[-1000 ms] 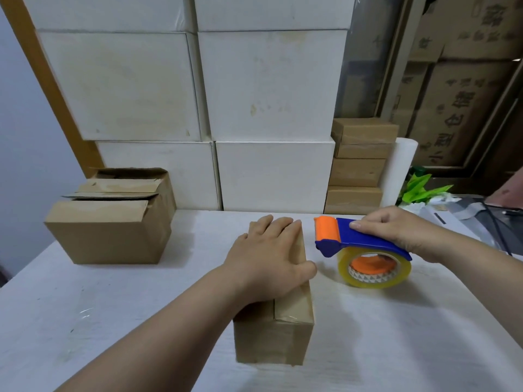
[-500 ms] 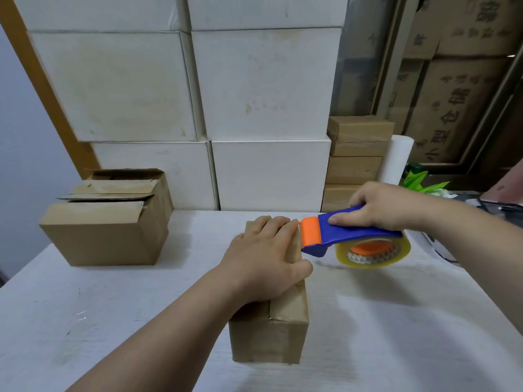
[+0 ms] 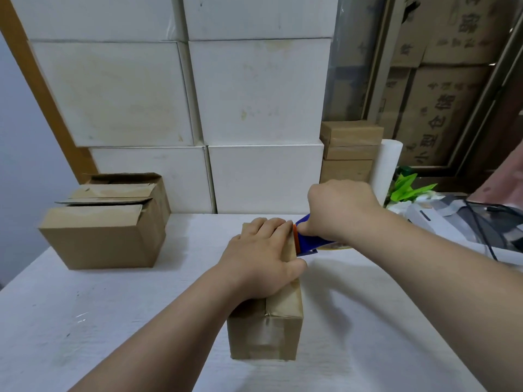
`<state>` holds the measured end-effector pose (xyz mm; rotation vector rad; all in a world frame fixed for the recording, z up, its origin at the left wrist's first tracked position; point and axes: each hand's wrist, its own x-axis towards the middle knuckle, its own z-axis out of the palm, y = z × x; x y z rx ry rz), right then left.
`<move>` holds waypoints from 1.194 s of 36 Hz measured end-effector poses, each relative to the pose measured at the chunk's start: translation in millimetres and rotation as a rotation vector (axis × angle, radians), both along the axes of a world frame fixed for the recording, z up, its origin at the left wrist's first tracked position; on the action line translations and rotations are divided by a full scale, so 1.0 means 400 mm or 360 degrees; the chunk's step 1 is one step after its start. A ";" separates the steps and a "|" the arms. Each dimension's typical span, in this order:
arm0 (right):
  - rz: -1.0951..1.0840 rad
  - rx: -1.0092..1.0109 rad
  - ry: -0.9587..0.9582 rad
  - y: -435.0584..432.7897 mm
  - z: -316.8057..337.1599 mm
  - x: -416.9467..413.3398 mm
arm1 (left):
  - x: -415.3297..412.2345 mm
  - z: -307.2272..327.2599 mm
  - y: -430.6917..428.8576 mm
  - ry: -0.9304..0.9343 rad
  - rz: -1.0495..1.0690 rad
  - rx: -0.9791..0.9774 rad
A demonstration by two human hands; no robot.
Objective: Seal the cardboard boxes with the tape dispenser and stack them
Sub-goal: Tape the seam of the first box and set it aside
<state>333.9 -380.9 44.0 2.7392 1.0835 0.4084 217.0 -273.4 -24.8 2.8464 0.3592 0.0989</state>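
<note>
**Change from the earlier frame.** The blue plastic tape dispenser with the orange head [image 3: 306, 241] had been held in the air to the right of the small brown cardboard box [image 3: 283, 312]. It was now brought in against the far right corner of the box top. The orange head was placed in contact with that edge, directly beside the fingertips of the left hand [image 3: 260, 264]. The tape roll, fully exposed earlier, was almost wholly hidden behind the right wrist. The left hand was unchanged in position.

**Grip state.** The dispenser handle was enclosed by the curled fingers of the right hand [image 3: 339, 210]. The left hand was laid flat on the box top, fingers extended and pressing down, with the thumb along the right upper edge.

**Location.** The box was set on the white table [image 3: 113, 321], near its middle. Two open brown cardboard boxes [image 3: 104, 236] were located well apart at the left. A stack of small closed brown boxes [image 3: 351, 148] was located at the rear right.

**Markings.** Black Chinese characters were printed on the large brown cartons [image 3: 441, 114] at the right rear; "小型仓储" could be made out. No writing could be read on the dispenser or the small box.
</note>
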 end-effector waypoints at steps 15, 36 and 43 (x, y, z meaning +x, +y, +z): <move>0.0005 0.0226 0.0330 -0.070 -0.092 -0.060 | -0.001 0.001 -0.001 0.0065 0.0017 -0.0041; -0.0089 0.0709 -0.0153 -0.245 -0.395 -0.258 | -0.011 -0.008 -0.007 0.0037 0.0031 0.0063; -0.0229 0.0655 0.0147 -0.271 -0.382 -0.237 | -0.085 0.009 -0.062 -0.0865 -0.0090 0.0465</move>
